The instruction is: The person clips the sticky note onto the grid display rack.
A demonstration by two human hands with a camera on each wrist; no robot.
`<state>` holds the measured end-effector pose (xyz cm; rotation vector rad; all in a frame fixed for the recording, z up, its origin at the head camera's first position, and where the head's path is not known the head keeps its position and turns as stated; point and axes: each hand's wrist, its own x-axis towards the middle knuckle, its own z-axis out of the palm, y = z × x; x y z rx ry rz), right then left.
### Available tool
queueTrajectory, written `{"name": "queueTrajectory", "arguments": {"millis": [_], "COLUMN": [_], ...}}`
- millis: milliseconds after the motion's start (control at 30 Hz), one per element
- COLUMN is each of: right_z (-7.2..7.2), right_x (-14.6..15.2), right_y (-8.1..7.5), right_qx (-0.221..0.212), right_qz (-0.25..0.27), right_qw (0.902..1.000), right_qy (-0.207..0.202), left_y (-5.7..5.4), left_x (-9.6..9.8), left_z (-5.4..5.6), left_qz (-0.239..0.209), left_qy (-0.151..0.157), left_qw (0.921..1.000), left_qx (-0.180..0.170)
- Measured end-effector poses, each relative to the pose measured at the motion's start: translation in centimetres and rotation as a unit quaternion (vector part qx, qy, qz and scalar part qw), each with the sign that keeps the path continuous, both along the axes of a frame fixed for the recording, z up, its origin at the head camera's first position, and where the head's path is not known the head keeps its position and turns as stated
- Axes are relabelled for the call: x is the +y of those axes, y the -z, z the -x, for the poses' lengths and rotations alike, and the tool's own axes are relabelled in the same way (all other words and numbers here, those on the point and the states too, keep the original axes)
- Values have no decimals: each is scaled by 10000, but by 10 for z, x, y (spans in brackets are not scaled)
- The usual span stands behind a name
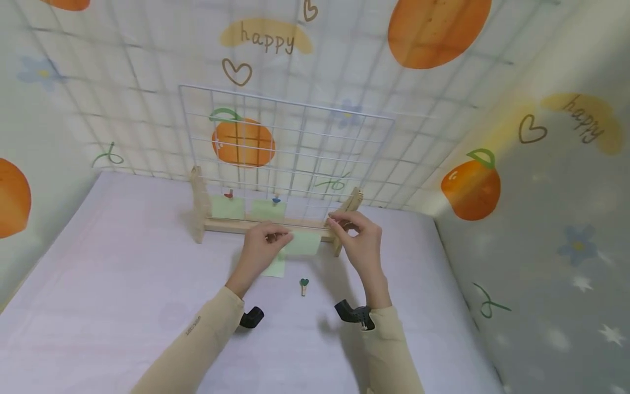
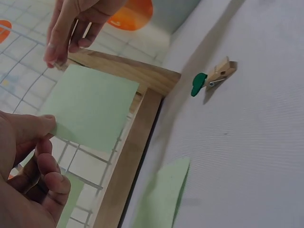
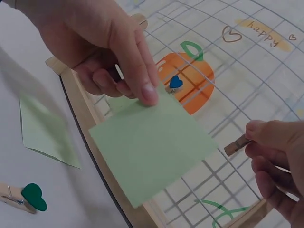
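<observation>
A square of pale green paper [image 2: 90, 107] is pinched at one edge between the thumb and fingers of my left hand [image 1: 261, 246], held up in front of the wire grid [image 1: 295, 142]. My right hand [image 1: 361, 241] pinches a small wooden clothespin [image 3: 236, 146] just beside the paper's edge, close to the rack's right end. On the grid behind, two green papers hang: one under a clothespin with a red top [image 1: 228, 194], the other under a clothespin with a blue heart [image 3: 176, 83].
A clothespin with a green heart [image 1: 303, 285] lies on the white tabletop [image 1: 147, 301], in front of the rack. Another green paper [image 1: 274, 267] lies on the table below my left hand. The grid stands in a wooden base [image 1: 226, 225] with upright ends. Patterned cloth surrounds the table.
</observation>
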<state>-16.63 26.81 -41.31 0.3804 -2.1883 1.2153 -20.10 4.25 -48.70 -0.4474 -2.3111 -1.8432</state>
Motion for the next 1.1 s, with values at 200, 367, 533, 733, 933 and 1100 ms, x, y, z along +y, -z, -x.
{"name": "queueTrajectory", "arguments": {"millis": [200, 367, 533, 733, 933, 1100], "right_z": [18, 31, 37, 40, 43, 48], "right_x": [-2, 1, 4, 4, -1, -7], "right_y": [12, 21, 17, 12, 16, 16], "right_qx": [90, 169, 286, 363, 330, 397], "right_qz": [71, -22, -187, -237, -330, -368], "right_qw": [9999, 9998, 9990, 9978, 9973, 9969], "right_qy": [11, 134, 296, 503, 565, 569], "left_y": [-4, -6, -8, -12, -13, -17], "left_x": [6, 8, 16, 30, 31, 28], "left_z": [7, 14, 19, 25, 29, 34], "left_qz": [66, 38, -157, -179, 50, 207], "left_qy": [-129, -252, -347, -569, -691, -876], "left_qw": [9998, 9994, 9993, 9982, 9974, 9951], "left_qx": [136, 221, 38, -21, 181, 412]}}
